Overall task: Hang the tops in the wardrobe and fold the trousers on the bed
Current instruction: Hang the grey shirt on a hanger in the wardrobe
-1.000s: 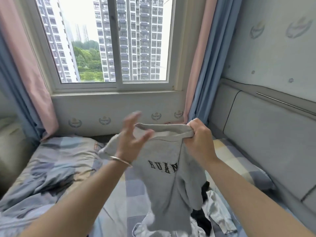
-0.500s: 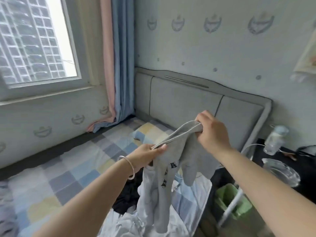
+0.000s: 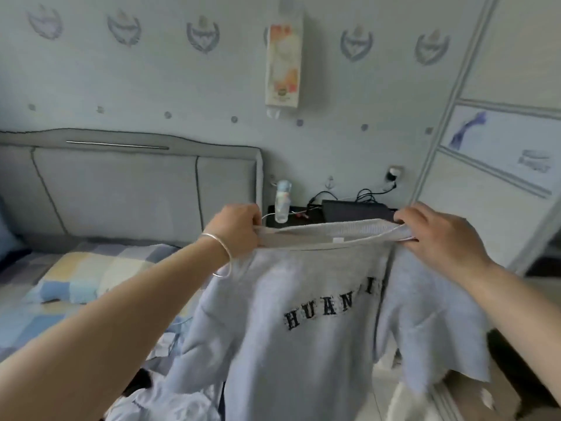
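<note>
Grey top (image 3: 303, 314) with dark lettering hangs in the air in front of you, stretched by its neckline between both hands, over the bed's foot-side clutter. In the head view, your left hand (image 3: 235, 229), with a bangle (image 3: 223, 253) at the wrist, pinches one end of the collar; your right hand (image 3: 440, 235) grips the other end. Keep the neckline taut and level so a hanger can slide in, though no hanger is visible. The wardrobe (image 3: 501, 147) stands at the right edge, its door apparently closed. Between you and it sits a dark bedside table (image 3: 334, 214) with a bottle (image 3: 282, 203) and cables. More clothes (image 3: 164, 399) lie heaped on the bed (image 3: 76, 275) below your left arm.
</note>
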A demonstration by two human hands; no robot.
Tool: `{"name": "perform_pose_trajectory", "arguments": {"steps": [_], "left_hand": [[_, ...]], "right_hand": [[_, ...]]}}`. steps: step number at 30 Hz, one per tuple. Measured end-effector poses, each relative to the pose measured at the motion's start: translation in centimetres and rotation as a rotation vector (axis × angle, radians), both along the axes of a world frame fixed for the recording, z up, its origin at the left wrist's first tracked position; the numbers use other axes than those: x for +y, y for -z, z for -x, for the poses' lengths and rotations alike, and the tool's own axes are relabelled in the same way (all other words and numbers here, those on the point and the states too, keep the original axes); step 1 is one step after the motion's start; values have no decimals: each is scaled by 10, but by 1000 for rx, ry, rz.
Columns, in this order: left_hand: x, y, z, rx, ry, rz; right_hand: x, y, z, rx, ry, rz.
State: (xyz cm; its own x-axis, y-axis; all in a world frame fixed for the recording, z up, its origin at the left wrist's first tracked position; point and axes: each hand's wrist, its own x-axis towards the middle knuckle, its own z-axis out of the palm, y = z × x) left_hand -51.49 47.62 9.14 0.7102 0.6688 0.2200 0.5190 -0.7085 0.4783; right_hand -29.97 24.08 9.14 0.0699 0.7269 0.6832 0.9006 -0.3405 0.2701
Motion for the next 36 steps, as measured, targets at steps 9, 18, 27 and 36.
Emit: {"name": "perform_pose_trajectory", "arguments": {"steps": [9, 18, 27, 36], "left_hand": [[-179, -55, -216, -278, 558, 1463], [-292, -60, -413, -316, 663, 1771], [-412, -116, -615, -406, 808, 1551], [-474, -202, -737, -524, 1143, 692]], "right_hand": [[-230, -50, -143, -13, 395, -211], [-349, -42, -240, 72, 966, -222], [-388, -102, -324, 410, 912, -357], [-366, -240, -408, 604, 911, -411]]}}
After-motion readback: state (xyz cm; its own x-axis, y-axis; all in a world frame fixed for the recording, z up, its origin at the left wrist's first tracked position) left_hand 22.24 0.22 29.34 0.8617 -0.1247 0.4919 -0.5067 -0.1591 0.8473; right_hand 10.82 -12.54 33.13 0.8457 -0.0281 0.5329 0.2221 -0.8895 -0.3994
